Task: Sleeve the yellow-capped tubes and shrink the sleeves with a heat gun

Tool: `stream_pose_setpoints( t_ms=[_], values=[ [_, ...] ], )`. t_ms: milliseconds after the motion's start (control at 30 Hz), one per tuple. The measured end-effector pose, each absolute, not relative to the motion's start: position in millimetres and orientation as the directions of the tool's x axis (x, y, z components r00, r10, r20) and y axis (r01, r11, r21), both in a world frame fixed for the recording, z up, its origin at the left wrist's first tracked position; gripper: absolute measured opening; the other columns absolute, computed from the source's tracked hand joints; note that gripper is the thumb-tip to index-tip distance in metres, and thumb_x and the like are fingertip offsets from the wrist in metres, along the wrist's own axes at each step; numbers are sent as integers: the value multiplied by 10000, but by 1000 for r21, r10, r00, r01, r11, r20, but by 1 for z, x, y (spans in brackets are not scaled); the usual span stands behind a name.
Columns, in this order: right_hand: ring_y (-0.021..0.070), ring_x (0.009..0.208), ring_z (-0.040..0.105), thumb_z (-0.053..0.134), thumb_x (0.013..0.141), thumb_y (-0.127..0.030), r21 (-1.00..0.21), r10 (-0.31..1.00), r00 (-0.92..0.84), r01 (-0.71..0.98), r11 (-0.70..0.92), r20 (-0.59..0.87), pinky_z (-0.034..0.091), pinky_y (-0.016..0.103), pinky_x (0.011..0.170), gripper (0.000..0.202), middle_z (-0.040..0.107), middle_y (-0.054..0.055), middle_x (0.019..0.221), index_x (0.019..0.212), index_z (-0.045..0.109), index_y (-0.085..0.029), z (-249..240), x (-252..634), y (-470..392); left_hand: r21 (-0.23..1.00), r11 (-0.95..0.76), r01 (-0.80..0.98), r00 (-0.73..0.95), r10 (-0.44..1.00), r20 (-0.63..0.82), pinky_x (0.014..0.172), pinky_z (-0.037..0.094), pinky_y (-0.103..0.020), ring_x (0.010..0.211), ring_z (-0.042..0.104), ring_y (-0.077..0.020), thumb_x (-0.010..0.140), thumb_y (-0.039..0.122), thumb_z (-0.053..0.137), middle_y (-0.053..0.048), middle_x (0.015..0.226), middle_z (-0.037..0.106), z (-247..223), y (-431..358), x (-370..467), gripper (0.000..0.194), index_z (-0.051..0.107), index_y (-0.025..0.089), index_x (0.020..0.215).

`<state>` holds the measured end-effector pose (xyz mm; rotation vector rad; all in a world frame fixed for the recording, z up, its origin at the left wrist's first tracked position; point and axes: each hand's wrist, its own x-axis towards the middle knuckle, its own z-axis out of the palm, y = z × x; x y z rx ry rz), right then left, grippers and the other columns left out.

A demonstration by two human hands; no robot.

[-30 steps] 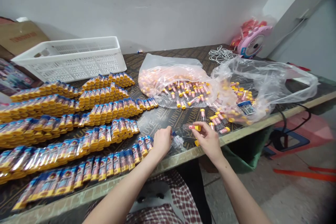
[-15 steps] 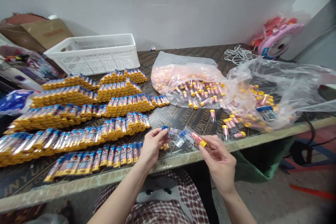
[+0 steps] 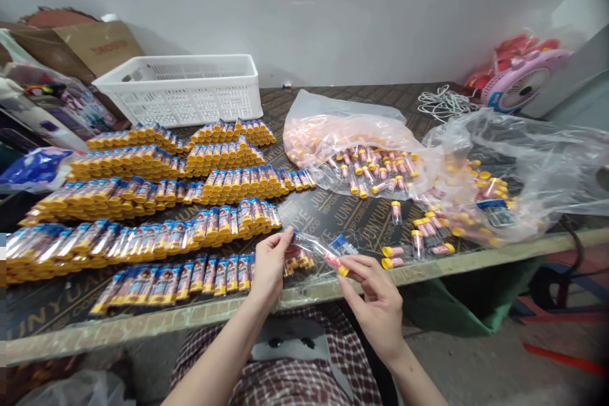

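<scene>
My left hand (image 3: 272,266) pinches the blue end of a small clear plastic sleeve (image 3: 307,241) between thumb and fingertips. My right hand (image 3: 375,297) grips a clear tube (image 3: 332,259) with pink contents by its yellow cap. Tube and sleeve form one slanting line between my hands; how far one is inside the other I cannot tell. More blue-topped sleeves (image 3: 343,245) lie on the table just behind my right fingers. Two yellow-capped tubes (image 3: 392,257) lie right of that hand. A few yellow-ended pieces (image 3: 299,260) are beside my left hand.
Rows of stacked blue-and-yellow packed tubes (image 3: 162,238) cover the left side. Behind them stands a white plastic basket (image 3: 190,98). Clear bags of tubes (image 3: 352,133) lie at centre and right. A white cord (image 3: 445,103) and pink fan (image 3: 523,82) are at the back right.
My right hand has moved left and slightly down, bringing the tube in line with the sleeve. Two tubes formerly behind that hand now show. The view has shifted a little.
</scene>
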<state>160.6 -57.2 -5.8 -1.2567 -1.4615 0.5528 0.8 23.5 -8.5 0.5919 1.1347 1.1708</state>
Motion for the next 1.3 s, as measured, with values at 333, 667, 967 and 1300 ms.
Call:
stream_pose_setpoints(
  t_ms=[333,667,967,1300],
  values=[
    [167,856,585,495,814,-90,-878,931,17,338,339,365,524,297,705,435,554,40,989,1182,555,-315,-14,157,-53,798,458,-392,253,887,-385,575,516,-246,570,595,-104,584,373,760,-4,670,646,8,13,3,413,594,146,886],
    [266,1231,413,500,603,-33,-875,914,-213,280,395,344,405,441,987,881,252,69,1451,1399,227,-294,-8,162,-42,810,559,-179,433,784,-445,492,464,-187,498,544,-71,588,430,741,2,586,590,8,-1,7,347,615,115,658],
    [251,1231,428,491,586,-34,-897,907,-268,216,386,326,370,422,1024,871,418,83,1351,1387,240,-269,-13,162,-44,810,567,-149,471,761,-446,484,470,-200,489,541,-80,590,461,727,16,561,562,5,-7,10,370,621,122,694],
    [258,1221,438,488,577,-35,-903,906,-213,154,402,367,374,450,1019,879,413,88,1361,1386,235,-267,-17,158,-46,807,570,-155,424,776,-467,474,462,-205,473,548,-86,561,420,754,12,551,598,10,-9,13,340,600,133,656]
  ],
)
